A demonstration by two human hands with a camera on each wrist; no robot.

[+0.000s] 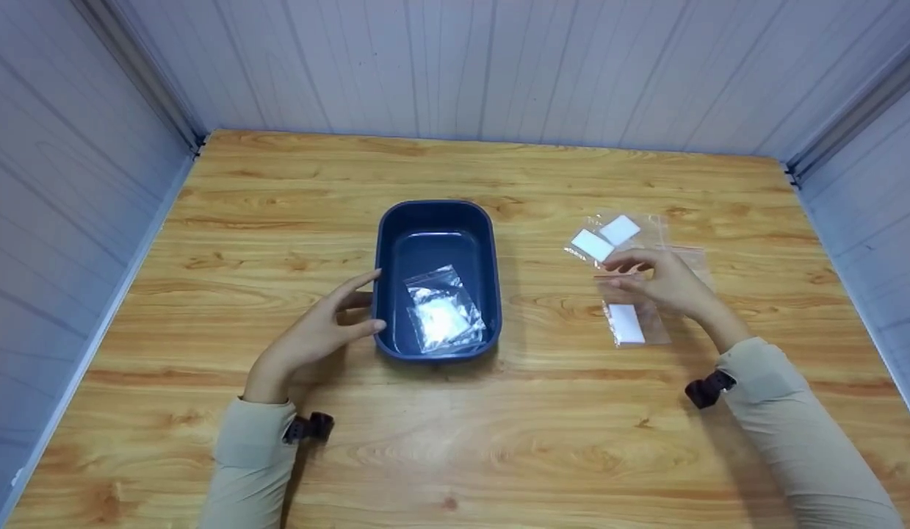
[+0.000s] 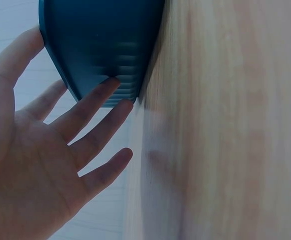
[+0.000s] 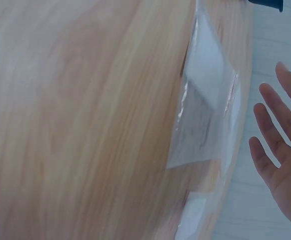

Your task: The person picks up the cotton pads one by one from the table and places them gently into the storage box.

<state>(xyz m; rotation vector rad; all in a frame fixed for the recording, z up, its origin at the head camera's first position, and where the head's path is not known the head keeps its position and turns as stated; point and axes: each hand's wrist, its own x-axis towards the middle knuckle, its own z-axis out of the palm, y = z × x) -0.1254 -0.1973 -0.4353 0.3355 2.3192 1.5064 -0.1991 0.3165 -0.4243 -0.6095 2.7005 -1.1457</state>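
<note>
A dark blue rectangular plastic bin (image 1: 438, 251) stands on the table, with small clear zip bags (image 1: 443, 312) holding something white inside its near end. My left hand (image 1: 300, 342) touches the bin's left side, thumb at the rim and fingers spread along the outer wall (image 2: 100, 45). Over the right part of the table, my right hand (image 1: 667, 283) hovers above more clear zip bags, its fingers loosely bent and holding nothing. One zip bag (image 1: 649, 323) with a white rectangular piece lies below that hand. Two white pieces (image 1: 591, 245) in clear bags lie just beyond its fingertips.
The wood-grain table (image 1: 455, 441) is bordered by pale panel walls (image 1: 455, 66) at the back and both sides. Another clear bag (image 1: 693, 258) partly shows behind the right hand. Each sleeve cuff carries a small black camera (image 1: 311, 426).
</note>
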